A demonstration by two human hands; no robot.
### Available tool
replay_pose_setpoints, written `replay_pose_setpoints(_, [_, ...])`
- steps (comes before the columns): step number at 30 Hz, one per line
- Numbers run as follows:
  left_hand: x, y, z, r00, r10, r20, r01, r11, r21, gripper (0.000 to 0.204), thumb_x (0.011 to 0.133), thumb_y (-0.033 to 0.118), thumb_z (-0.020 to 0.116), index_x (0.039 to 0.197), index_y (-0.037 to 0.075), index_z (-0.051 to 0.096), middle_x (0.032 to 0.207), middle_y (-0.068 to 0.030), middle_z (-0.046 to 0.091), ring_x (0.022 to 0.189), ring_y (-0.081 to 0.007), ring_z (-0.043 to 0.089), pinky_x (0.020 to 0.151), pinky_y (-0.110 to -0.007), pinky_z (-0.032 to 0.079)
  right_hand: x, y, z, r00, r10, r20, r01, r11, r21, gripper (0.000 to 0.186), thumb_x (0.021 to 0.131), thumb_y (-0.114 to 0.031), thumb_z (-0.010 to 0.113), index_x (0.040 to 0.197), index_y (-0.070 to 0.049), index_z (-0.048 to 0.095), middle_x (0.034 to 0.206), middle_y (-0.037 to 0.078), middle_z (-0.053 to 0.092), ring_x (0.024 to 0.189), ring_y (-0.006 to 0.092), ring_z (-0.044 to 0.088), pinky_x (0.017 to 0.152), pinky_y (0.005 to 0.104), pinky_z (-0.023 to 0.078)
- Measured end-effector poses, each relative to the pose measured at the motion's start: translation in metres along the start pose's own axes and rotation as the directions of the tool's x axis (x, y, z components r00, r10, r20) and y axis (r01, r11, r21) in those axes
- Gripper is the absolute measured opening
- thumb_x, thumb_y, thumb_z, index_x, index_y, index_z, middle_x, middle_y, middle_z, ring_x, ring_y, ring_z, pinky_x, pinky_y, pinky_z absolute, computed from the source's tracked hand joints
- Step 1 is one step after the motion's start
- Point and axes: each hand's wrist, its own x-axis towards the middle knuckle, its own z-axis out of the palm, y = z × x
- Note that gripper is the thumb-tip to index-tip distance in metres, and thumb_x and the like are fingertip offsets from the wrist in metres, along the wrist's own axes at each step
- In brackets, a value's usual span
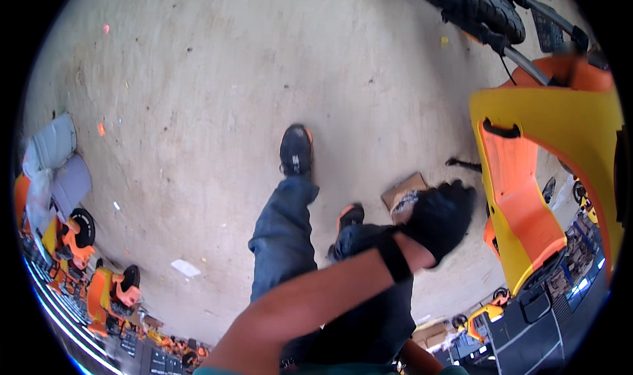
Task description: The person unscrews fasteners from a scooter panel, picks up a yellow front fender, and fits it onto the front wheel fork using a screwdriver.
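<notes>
Head view: your left hand (438, 223), in a black glove, crosses your body to the right. A dark wristband (393, 258) sits on that forearm. The back of the glove faces up; the fingers look curled and close together, but the palm is hidden, so you cannot tell from here whether they clamp anything. Right hand: out of view, fingers not readable; only a sliver of your right arm (422, 360) shows at the lower edge.

Positions: a cardboard box (402, 189) with its top open lies partly behind the glove; contact cannot be told. The large yellow-and-orange ride-on (524, 184) stands to your right, apart from the glove, with a black treaded tyre (498, 12) toward the upper right. On the floor (198, 78), your left shoe (297, 152) is well ahead of your right shoe (351, 215).

Step, judged: stepping past the ride-on with an arm swung across; no handling is evident. Next move, judged: any work on the ride-on calls for planted feet, a turn to the right, and both hands brought forward with the fingers spread, keeping your right foot clear of the box.
</notes>
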Motion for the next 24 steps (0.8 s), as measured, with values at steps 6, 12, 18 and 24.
replay_pose_setpoints(6, [-0.078, -0.095, -0.095, 0.956, 0.024, -0.291, -0.024, 1.0, 0.002, 0.012, 0.086, 0.006, 0.058, 0.095, 0.006, 0.065, 0.085, -0.0117, 0.065, 0.074, -0.026, 0.064, 0.068, -0.037, 0.053, -0.094, 0.04, -0.028, 0.965, 0.157, 0.208, -0.183, 0.976, 0.115, 0.024, 0.098, -0.017, 0.054, 0.114, -0.005, 0.067, 0.1, 0.001, 0.069, 0.087, 0.0089, 0.059, 0.075, 0.0272, 0.048])
replay_pose_setpoints(12, [-0.185, -0.082, -0.232, 0.607, -0.795, -0.004, 0.567, 0.436, -0.699, 0.021, 0.097, 0.018, 0.062, 0.107, 0.0, 0.067, 0.093, -0.0054, 0.069, 0.08, -0.0117, 0.065, 0.071, -0.025, 0.051, -0.17, 0.032, -0.053, 0.889, 0.281, 0.362, -0.369, 0.907, 0.201, 0.024, 0.099, -0.016, 0.053, 0.116, -0.005, 0.067, 0.101, 0.001, 0.069, 0.087, 0.0081, 0.059, 0.075, 0.0265, 0.049])
replay_pose_setpoints(18, [-0.285, -0.06, -0.319, 0.402, -0.914, -0.056, 0.626, 0.32, -0.711, 0.022, 0.098, 0.023, 0.063, 0.106, 0.003, 0.068, 0.092, -0.0037, 0.069, 0.078, -0.0109, 0.064, 0.071, -0.025, 0.052, -0.197, 0.019, -0.059, 0.91, 0.166, 0.379, -0.272, 0.93, 0.248, 0.025, 0.101, -0.02, 0.05, 0.11, -0.008, 0.069, 0.092, -0.002, 0.068, 0.073, 0.0075, 0.06, 0.063, 0.0241, 0.048])
replay_pose_setpoints(24, [-0.365, -0.038, -0.372, 0.338, -0.936, -0.095, 0.547, 0.277, -0.79, 0.022, 0.097, 0.023, 0.062, 0.104, 0.003, 0.067, 0.086, -0.0065, 0.07, 0.072, -0.0133, 0.065, 0.066, -0.028, 0.054, -0.233, -0.047, -0.085, 0.995, 0.024, 0.096, -0.012, 0.993, -0.122, 0.037, 0.097, -0.042, 0.055, 0.096, -0.006, 0.066, 0.079, 0.008, 0.066, 0.058, 0.0145, 0.057, 0.051, 0.0295, 0.047])
